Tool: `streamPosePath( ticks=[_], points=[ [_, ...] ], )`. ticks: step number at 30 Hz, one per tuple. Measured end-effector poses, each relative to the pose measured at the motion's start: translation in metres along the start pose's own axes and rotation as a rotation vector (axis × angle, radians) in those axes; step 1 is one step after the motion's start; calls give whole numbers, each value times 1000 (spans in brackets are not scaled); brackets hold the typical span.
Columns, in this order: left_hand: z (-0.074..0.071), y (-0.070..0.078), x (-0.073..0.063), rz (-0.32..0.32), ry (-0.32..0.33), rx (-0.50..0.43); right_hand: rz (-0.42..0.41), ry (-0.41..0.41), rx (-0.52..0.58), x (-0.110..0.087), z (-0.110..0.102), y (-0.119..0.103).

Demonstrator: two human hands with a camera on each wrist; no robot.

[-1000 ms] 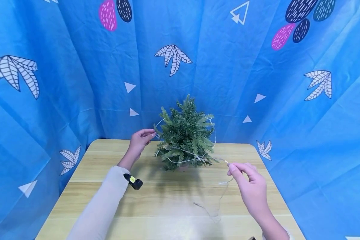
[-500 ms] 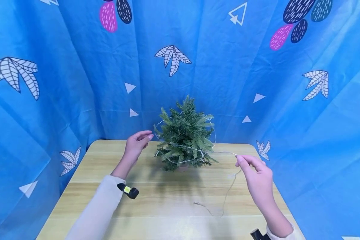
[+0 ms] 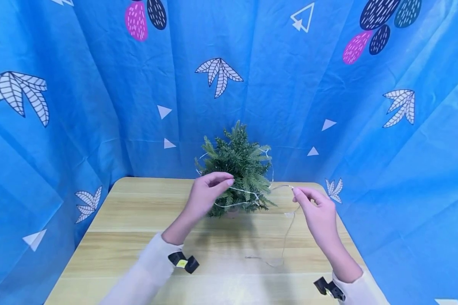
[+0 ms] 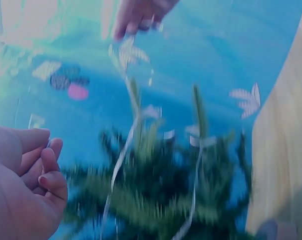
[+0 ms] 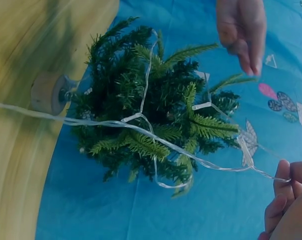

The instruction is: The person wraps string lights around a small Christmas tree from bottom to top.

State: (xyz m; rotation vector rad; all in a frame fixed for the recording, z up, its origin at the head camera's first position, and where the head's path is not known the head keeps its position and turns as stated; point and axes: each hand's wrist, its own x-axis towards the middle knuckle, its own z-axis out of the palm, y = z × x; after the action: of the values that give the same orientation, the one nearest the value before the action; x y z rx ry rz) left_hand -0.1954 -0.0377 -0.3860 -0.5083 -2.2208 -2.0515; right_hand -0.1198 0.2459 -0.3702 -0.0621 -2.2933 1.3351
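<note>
A small artificial Christmas tree (image 3: 248,163) stands at the back of the table, its round wooden base (image 5: 45,94) visible in the right wrist view. A string of fairy lights (image 5: 183,151) with clear wire loops round its branches. My right hand (image 3: 317,209), right of the tree, pinches the wire between thumb and fingertips; a loose end hangs below it down to the table. My left hand (image 3: 206,192) is in front of the tree's left side, overlapping the branches, its fingers loosely bent with no wire seen between them. The left wrist view is blurred.
The light wooden table (image 3: 137,237) has rounded back corners. Behind it and on both sides hangs a blue patterned curtain (image 3: 290,84). Each wrist carries a black camera strap, such as the left one (image 3: 184,262).
My left hand has come away from the tree's left side and moved right across its front. The right hand drew the wire outward, then came slightly back and up, still pinching it.
</note>
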Motion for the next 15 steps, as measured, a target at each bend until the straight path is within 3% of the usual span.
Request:
streamPosePath(
  ticks=[8, 15],
  points=[
    [56, 16, 9, 76, -142, 17, -26, -39, 38, 0, 14, -3],
    [80, 17, 21, 115, -225, -27, -76, -43, 41, 0, 19, -6]
  ],
)
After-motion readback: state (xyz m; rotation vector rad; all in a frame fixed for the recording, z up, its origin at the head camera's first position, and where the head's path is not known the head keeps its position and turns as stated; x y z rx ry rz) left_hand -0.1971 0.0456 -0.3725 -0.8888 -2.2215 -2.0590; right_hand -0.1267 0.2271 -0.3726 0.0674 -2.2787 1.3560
